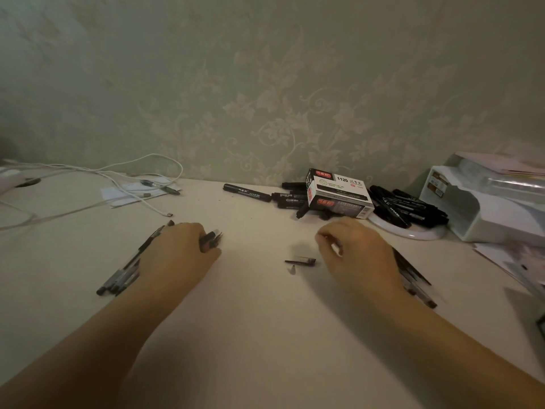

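Observation:
My left hand (180,249) lies on the white table (253,320), fingers curled round a bunch of dark pens (211,238) whose tips stick out to the right. More thin pens (124,276) fan out under and left of that hand. My right hand (358,255) hovers over the table and pinches a thin pen part (334,246) between thumb and fingers. A black pen cap (300,261) and a small grey pen tip (292,270) lie between the hands. Another pile of pens (415,278) lies behind my right hand.
A marker box (339,196) labelled 1120 sits at the back among loose black markers (247,192). A white plate (413,231) holds more markers. A white organiser (483,202) stands at the right. White cables (118,178) and papers lie at the back left.

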Available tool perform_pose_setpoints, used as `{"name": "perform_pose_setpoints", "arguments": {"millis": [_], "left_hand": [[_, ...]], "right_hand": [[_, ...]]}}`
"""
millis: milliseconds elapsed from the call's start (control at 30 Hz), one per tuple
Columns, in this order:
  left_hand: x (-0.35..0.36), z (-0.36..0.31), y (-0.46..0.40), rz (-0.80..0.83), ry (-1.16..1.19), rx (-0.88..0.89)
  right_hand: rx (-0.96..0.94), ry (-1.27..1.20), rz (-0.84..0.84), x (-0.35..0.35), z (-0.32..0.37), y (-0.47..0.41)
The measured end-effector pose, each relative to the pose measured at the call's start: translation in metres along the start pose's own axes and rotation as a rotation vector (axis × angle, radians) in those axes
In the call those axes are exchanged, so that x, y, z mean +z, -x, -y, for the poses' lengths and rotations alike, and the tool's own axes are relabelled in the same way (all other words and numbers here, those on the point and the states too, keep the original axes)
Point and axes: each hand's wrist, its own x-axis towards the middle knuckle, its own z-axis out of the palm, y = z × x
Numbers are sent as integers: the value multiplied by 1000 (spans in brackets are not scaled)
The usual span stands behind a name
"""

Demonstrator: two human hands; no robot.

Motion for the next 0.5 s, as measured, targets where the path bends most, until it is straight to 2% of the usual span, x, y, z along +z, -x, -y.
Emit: {"name": "perform_pose_setpoints", "arguments": {"millis": [167,367,433,500], "left_hand": [[1,-2,1,66,-91,22],[-2,-13,7,38,-127,55],[-6,-21,8,6,-9,94],[-8,-31,11,15,282,116]], "right_hand": [[-162,-46,-1,10,13,14],[-107,-159,34,13,13,14],[-23,-348,44,12,15,12],[153,-679,141,8,21,10]]}}
